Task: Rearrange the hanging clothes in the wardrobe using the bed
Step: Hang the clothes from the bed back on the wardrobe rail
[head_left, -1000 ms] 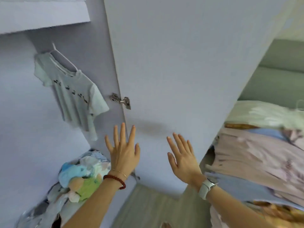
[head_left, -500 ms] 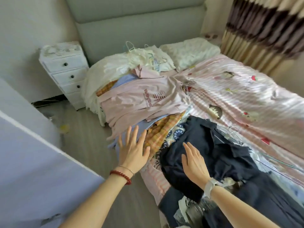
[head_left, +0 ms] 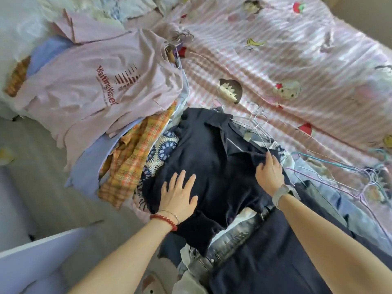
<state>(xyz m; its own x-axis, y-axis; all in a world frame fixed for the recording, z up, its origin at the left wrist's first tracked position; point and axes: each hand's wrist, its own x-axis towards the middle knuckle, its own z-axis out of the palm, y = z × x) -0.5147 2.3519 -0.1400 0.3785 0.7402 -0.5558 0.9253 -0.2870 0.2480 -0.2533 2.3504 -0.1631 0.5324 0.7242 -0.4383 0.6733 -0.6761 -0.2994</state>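
A dark navy collared shirt (head_left: 212, 158) on a wire hanger lies on top of a heap of clothes on the bed (head_left: 297, 60). My left hand (head_left: 178, 194) rests flat on the shirt's lower part with its fingers spread. My right hand (head_left: 270, 170) lies on the shirt's right shoulder, its fingertips curling into the fabric by the collar. To the left sits a second pile topped by a pale pink printed T-shirt (head_left: 95, 85), with a yellow plaid garment (head_left: 131, 162) and a blue one beneath. Several wire hangers (head_left: 258, 122) stick out beside the navy shirt.
The striped pink cartoon bedsheet spreads out to the right. Coloured wire hangers (head_left: 339, 175) and jeans (head_left: 231, 240) lie in the heap under my right arm. The wardrobe door's edge (head_left: 31, 257) shows at lower left, above the grey floor (head_left: 31, 177).
My view turned from the wardrobe to the bed, then drew closer to the clothes. Both hands came down onto the navy shirt, the left moving over from the plaid pile.
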